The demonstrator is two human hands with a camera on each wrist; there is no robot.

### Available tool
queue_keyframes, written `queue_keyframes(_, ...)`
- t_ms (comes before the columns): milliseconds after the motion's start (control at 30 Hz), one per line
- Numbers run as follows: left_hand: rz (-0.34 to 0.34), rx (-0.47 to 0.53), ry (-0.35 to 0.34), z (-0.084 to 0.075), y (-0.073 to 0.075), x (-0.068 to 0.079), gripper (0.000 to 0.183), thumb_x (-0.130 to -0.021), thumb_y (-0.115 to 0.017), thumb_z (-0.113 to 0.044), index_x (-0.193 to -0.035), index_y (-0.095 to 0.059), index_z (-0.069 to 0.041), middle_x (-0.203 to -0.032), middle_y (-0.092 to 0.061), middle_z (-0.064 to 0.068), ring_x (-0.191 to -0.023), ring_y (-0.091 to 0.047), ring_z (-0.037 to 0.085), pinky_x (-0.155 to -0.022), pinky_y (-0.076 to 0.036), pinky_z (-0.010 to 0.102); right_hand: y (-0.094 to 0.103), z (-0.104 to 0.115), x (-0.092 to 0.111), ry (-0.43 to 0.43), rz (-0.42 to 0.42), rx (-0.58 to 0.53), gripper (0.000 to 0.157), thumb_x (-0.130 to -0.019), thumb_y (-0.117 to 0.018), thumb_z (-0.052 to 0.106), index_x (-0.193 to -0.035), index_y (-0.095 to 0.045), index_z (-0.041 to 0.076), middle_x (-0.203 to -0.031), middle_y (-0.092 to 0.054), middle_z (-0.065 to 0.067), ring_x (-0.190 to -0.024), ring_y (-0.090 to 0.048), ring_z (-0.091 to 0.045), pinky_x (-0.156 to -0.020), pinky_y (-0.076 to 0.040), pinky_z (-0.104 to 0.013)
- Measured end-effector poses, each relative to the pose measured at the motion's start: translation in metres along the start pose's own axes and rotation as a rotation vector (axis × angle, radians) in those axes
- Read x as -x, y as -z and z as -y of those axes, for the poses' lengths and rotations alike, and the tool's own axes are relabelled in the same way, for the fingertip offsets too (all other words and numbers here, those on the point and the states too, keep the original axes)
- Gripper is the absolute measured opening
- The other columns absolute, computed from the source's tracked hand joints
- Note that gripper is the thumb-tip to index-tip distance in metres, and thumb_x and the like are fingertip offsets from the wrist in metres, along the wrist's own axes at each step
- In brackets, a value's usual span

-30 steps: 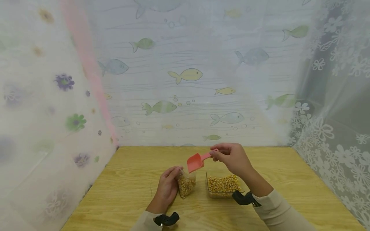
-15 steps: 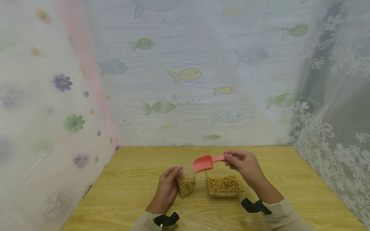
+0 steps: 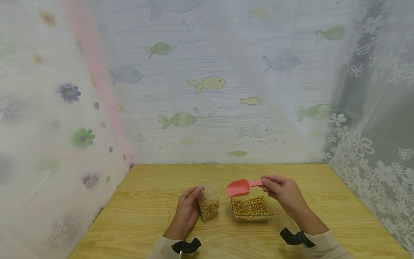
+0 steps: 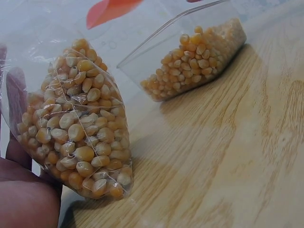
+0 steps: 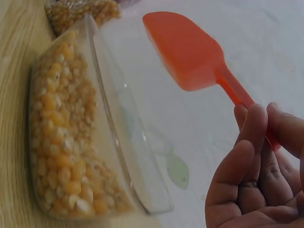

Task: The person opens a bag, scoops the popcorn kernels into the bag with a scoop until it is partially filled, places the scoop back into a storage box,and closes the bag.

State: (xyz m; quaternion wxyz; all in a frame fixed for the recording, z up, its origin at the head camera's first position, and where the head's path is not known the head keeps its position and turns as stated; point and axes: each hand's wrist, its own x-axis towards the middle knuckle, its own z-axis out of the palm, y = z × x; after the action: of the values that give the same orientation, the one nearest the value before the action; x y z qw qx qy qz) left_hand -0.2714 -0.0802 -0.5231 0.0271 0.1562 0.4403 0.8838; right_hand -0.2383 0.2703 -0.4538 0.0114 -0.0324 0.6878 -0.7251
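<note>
My left hand (image 3: 187, 208) pinches the upper edge of a clear plastic bag (image 3: 209, 204) partly filled with corn kernels (image 4: 80, 128). The bag's mouth gapes open at the top, and its bottom is close to the table. Between thumb and fingers, my right hand (image 3: 284, 194) grips the handle of a small red scoop (image 3: 238, 188). No kernels show in the scoop's bowl in the head view. It hangs over the far left part of a clear rectangular container (image 3: 252, 218), which holds a heap of corn kernels (image 5: 61, 142).
Bag and container stand side by side on a wood-grain table (image 3: 145, 201), with a narrow gap between them. Behind the table hangs a fish-print curtain (image 3: 210, 108). Flower-patterned sheets (image 3: 365, 172) line both sides.
My right hand has drawn the scoop away from the bag, rightward and slightly down, to above the container. The scoop has turned more level. My left hand and the bag stay put.
</note>
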Motion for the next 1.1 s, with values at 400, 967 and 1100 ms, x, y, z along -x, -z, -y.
queue_keyframes(400, -0.006, 0.005, -0.005, -0.002, 0.000, 0.001, 0.038, -0.108, -0.052, -0.004, -0.093, -0.082, -0.022, -0.103, -0.076, -0.005, -0.106, -0.065, 0.009, -0.098, -0.051, 0.024, 0.022, -0.012, -0.001, -0.034, -0.013, 0.104, 0.051, -0.100, -0.069, 0.035, -0.135, -0.064, -0.002, -0.102, -0.077, 0.004, -0.092, -0.073, -0.009, -0.085, -0.061, -0.030)
queue_keyframes(967, 0.011, 0.000, 0.000, -0.002, 0.000, 0.001, 0.034, -0.107, -0.054, -0.007, -0.094, -0.081, -0.023, -0.104, -0.076, -0.007, -0.106, -0.065, 0.009, -0.098, -0.051, 0.024, 0.037, -0.009, 0.000, -0.035, -0.046, 0.433, 0.050, -0.100, -0.070, 0.038, -0.132, -0.068, 0.001, -0.105, -0.080, -0.008, -0.094, -0.076, -0.021, -0.080, -0.062, -0.037)
queue_keyframes(1100, 0.007, 0.002, 0.004, -0.001, 0.001, 0.000, 0.034, -0.107, -0.054, -0.007, -0.094, -0.081, -0.023, -0.104, -0.076, -0.006, -0.107, -0.065, 0.009, -0.099, -0.051, 0.025, 0.038, -0.002, 0.002, 0.012, -0.056, 0.533, 0.046, -0.100, -0.070, 0.038, -0.130, -0.070, 0.002, -0.106, -0.080, -0.010, -0.094, -0.076, -0.023, -0.077, -0.062, -0.038)
